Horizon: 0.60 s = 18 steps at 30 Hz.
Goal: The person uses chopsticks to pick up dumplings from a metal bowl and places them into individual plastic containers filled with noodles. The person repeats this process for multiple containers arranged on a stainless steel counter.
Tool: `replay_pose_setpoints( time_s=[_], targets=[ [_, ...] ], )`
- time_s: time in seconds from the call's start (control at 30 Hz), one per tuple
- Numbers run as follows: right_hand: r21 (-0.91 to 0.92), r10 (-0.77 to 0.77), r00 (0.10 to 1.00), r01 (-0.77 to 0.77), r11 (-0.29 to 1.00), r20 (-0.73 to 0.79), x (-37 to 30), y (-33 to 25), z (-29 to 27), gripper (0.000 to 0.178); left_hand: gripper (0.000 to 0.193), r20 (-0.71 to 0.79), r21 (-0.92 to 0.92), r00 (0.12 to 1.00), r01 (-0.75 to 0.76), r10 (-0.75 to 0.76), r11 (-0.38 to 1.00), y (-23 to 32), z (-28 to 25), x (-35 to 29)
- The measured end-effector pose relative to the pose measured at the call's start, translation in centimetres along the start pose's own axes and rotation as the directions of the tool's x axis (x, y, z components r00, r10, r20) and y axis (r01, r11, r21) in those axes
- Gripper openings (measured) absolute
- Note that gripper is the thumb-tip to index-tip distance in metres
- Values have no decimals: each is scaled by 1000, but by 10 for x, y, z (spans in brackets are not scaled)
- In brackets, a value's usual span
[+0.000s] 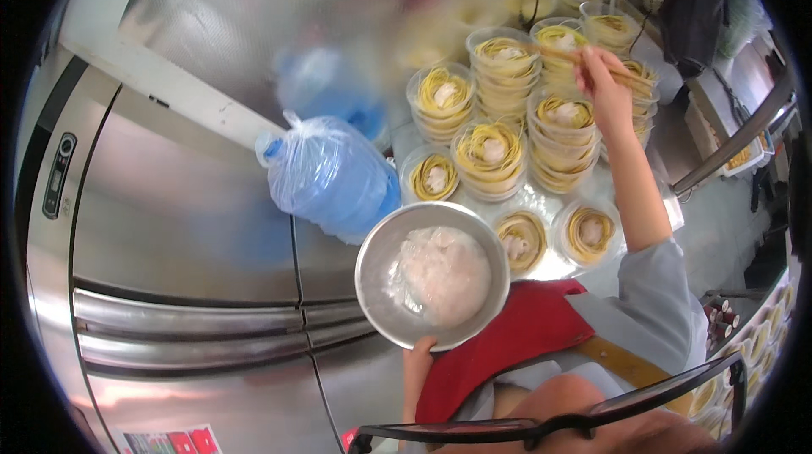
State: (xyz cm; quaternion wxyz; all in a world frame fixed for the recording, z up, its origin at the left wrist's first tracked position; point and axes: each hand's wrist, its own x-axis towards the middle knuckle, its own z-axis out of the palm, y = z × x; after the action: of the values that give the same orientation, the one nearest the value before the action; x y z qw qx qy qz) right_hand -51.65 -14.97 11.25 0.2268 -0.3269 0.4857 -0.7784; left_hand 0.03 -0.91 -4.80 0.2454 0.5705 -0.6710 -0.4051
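Metal bowl [432,275], noodle tubs [493,150], water bottle [331,175]

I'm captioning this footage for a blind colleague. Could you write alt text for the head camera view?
The person's left hand holds a metal bowl of pale minced filling, while the right hand reaches chopsticks over stacked clear tubs of yellow noodles. A bagged blue water jug lies on the steel counter beside them.

The left hand [419,347] is curled low near the body; the right hand [599,75] is pinched closed, arm stretched forward.
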Motion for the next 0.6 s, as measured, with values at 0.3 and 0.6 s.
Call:
replay_pose_setpoints(
  time_s=[0.3,0.6],
  targets=[
    [-247,233,293,10,969,927,-195,35,64,14,31,122,-557,910,393,-396,732,41,5,3],
    [-95,-14,400,252,963,917,-249,72,90,12,39,171,-536,910,408,-378,739,58,-8,-7]
  ],
)
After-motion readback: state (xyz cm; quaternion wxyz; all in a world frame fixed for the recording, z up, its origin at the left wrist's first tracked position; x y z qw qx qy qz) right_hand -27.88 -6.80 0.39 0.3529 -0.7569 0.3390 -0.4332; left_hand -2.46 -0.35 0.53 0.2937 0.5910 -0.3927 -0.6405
